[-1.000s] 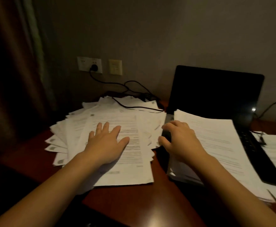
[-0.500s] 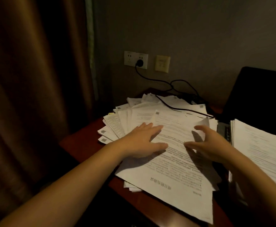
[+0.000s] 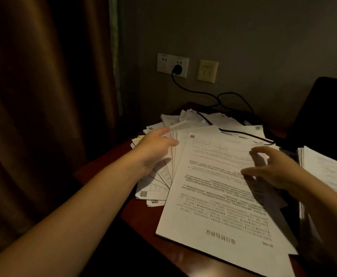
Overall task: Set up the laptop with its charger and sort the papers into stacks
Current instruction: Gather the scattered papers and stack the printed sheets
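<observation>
A messy pile of printed papers covers the dark red desk, with one large sheet on top. My left hand lies with straight fingers on the fanned sheets at the pile's left side. My right hand hovers over the top sheet's right edge, fingers loosely curled, thumb and forefinger apart, nothing seen between them. A neater stack of papers sits at the right edge. The dark laptop screen stands behind it. A black charger cable runs from the plug across the pile toward the laptop.
A white wall socket plate and a beige switch plate are on the grey wall behind the desk. A brown curtain hangs close on the left. The desk's front left edge is near the pile.
The view has swung left. My right hand left the right stack and came to the messy pile's top sheet. My left hand slid from the pile's middle to its left, fanned side.
</observation>
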The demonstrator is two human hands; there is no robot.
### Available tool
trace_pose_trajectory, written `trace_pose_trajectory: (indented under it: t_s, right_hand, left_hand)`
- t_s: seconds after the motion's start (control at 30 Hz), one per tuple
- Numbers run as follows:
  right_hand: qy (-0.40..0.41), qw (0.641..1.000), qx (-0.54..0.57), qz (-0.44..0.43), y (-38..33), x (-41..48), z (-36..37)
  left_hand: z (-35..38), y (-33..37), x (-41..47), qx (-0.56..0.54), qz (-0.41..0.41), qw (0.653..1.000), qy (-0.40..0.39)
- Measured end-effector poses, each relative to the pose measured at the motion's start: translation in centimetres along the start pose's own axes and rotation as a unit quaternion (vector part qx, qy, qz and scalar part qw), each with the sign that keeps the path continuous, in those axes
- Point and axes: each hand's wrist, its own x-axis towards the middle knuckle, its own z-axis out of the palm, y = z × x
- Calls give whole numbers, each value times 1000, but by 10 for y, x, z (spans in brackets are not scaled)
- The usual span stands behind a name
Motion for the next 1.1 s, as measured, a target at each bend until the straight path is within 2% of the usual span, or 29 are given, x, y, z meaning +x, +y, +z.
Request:
trace_pose_trajectory:
  t_s: [0.07,0.23,0.37,0.47,0.57,0.67,0.87,0.97,1.03,1.1]
  right_hand:
    - [29,999,40,-15,3,3,3]
    - [87,986,118,-81,6,4,11]
    - [164,950,224,-144,0,-1,4]
    - [219,908,307,-185,-9,-9,-12]
    - [146,888,391,-193,-16,-16,-30]
    - [72,887,399,-221,-23,-24,-45]
    - [199,833,413,-310,-41,-44,-59]
    - [198,821,433,-315,-37,-39,-57]
    - [160,837,432,-295,-31,-32,-51]
    - [136,856,414,-278,-26,-26,-44]
  left_hand:
    - [1,2,3,-55,-50,997,3]
    - [9,5,5,-71,-72,995,6]
    - [24,2,-13,-13,-31,997,-68]
    - [37,5,-22,-63,31,995,-64]
    - [42,21,-20,-128,99,987,-16]
    - [44,49,-24,-129,167,976,43]
    - [47,99,-50,-87,288,953,42]
    - [47,97,-50,-93,285,954,26]
    - [46,80,-46,-87,244,966,17]
    - [47,56,-42,-37,200,979,0]
